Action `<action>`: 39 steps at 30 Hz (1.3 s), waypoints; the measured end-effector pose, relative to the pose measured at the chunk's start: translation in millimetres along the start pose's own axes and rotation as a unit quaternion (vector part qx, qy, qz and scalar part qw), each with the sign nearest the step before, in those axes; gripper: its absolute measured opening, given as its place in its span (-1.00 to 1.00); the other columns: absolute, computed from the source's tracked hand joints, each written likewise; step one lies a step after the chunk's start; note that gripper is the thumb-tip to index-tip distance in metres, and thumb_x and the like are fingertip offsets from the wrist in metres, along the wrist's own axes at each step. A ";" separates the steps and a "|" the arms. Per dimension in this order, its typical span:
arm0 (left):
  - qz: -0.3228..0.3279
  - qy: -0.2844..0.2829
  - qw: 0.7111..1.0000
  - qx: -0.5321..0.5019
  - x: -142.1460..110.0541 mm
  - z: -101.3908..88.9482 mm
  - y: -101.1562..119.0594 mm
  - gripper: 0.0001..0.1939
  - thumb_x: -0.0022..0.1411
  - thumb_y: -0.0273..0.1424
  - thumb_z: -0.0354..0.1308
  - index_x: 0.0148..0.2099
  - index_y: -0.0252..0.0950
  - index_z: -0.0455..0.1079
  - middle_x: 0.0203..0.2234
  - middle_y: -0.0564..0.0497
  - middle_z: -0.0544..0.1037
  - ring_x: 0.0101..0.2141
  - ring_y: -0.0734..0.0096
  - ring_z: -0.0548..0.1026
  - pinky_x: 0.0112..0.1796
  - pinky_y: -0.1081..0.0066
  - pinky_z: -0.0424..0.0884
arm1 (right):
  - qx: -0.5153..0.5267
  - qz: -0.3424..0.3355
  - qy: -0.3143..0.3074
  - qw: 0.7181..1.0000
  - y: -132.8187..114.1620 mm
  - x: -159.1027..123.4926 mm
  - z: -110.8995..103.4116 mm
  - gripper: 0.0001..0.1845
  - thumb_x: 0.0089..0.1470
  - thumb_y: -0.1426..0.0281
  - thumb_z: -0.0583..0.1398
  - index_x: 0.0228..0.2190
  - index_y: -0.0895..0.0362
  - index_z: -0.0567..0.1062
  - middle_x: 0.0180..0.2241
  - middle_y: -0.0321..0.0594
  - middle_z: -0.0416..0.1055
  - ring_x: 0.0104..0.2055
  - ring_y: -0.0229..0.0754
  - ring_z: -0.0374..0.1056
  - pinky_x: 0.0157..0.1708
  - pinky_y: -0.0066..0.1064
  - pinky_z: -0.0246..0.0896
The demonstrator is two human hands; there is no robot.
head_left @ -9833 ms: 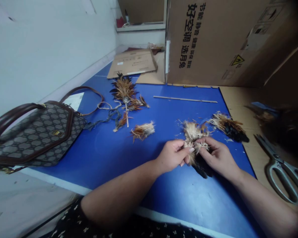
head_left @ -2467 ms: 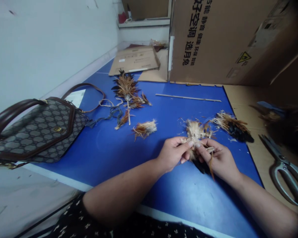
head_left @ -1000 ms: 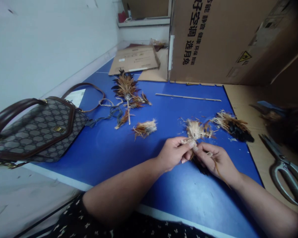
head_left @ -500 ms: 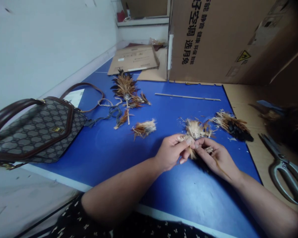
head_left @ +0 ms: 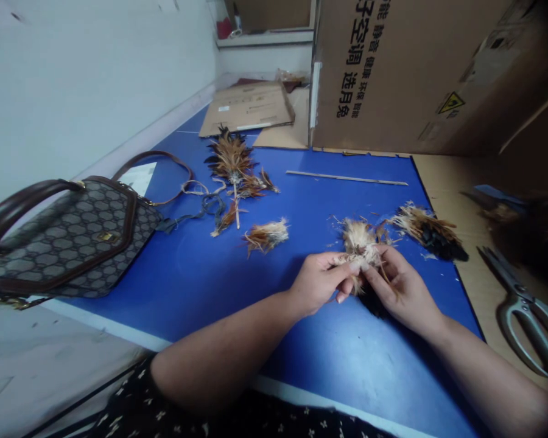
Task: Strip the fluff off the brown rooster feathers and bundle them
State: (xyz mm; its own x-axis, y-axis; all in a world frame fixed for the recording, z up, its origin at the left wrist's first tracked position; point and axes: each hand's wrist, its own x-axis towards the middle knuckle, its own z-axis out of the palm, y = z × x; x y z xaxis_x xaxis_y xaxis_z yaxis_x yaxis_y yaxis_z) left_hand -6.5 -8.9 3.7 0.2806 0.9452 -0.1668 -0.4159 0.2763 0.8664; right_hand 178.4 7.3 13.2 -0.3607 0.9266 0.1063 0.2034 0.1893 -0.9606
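- Blue surface point(head_left: 237, 274) bordered by a pale wall point(head_left: 109, 67) on the left; a large carton point(head_left: 402, 79) with dark printing is stood at the far right side.
- Held feathers point(head_left: 364, 257): positioned above the near right part of the surface, pale ends between the two hands, dark feathers visible below.
- Left hand point(head_left: 317, 281): thumb and fingers pressed together, pale ends of the held feathers pinched between them.
- Right hand point(head_left: 406, 292): fingers curled, held feathers pinched by thumb and fingers close to the left thumb; thin brown strands are seen across the fingers.
- Pale tuft point(head_left: 357, 234): seen just beyond the fingertips; whether it is joined to the held feathers cannot be told.
- Dark bundle point(head_left: 432, 234): laid to the right of the hands, black feathers towards the cardboard edge.
- Small bundle point(head_left: 267, 236): laid to the left of the hands, apart from them.
- Duster point(head_left: 231, 158): laid farther back, its stick handle pointed towards the near side; loose brown feathers are grouped beside it.
- Thin stick point(head_left: 347, 178): laid crosswise beyond the hands.
- Scissors point(head_left: 523, 301): placed at far right on brown cardboard point(head_left: 442, 182).
- Patterned bag point(head_left: 73, 234): placed at left, strap looped onto the surface.
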 end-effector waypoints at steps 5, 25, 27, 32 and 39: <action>-0.003 0.016 1.000 0.011 0.7 -0.5 -0.4 -0.55 0.25 -0.04 0.38 -0.28 -0.38 0.47 -0.68 0.13 0.40 -0.71 0.61 0.27 -0.65 0.50 0.12 | -0.001 0.010 -0.021 1.000 2.1 0.5 -0.6 -0.76 0.40 0.14 0.21 -0.22 0.04 0.45 -0.42 -0.28 0.48 -0.40 -0.18 0.41 -0.34 -0.37 0.35; 0.013 0.021 1.000 0.018 0.8 -3.3 -2.0 -0.56 0.33 -0.06 0.33 -0.31 -0.37 0.47 -0.66 0.12 0.41 -0.70 0.62 0.29 -0.61 0.50 0.15 | 0.036 0.037 -0.031 0.998 -3.4 -1.3 1.1 -0.73 0.39 0.10 0.22 -0.19 0.04 0.40 -0.41 -0.28 0.44 -0.44 -0.22 0.34 -0.42 -0.39 0.31; 0.015 0.021 0.999 0.020 0.5 -2.9 -1.3 -0.56 0.34 -0.05 0.32 -0.33 -0.36 0.45 -0.67 0.12 0.40 -0.70 0.62 0.29 -0.60 0.50 0.15 | 0.034 0.036 -0.031 0.998 -3.9 -1.9 1.7 -0.72 0.38 0.11 0.23 -0.22 0.05 0.40 -0.43 -0.29 0.43 -0.45 -0.23 0.34 -0.43 -0.40 0.30; 0.013 0.026 0.999 0.025 -0.4 -2.0 0.1 -0.54 0.31 -0.04 0.33 -0.38 -0.34 0.40 -0.67 0.12 0.40 -0.69 0.62 0.28 -0.60 0.50 0.15 | 0.026 0.030 -0.036 0.999 -3.0 -2.5 2.3 -0.72 0.38 0.13 0.24 -0.27 0.06 0.42 -0.47 -0.31 0.42 -0.47 -0.25 0.34 -0.43 -0.41 0.28; 0.012 0.015 0.999 0.026 -1.4 -1.2 2.6 -0.56 0.28 -0.06 0.36 -0.36 -0.34 0.40 -0.66 0.13 0.39 -0.70 0.63 0.27 -0.62 0.49 0.13 | 0.018 0.029 -0.034 0.999 -8.2 -2.1 2.6 -0.69 0.35 0.11 0.27 -0.32 0.07 0.44 -0.51 -0.31 0.44 -0.50 -0.26 0.31 -0.48 -0.43 0.24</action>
State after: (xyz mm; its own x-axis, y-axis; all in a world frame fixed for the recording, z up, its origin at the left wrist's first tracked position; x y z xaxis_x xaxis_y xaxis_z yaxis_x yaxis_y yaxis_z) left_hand -9.0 -9.3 5.7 0.2457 0.9562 -0.1590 -0.3759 0.2451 0.8937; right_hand 175.1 3.0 20.2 -0.4097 0.9116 0.0330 0.1934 0.1221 -0.9735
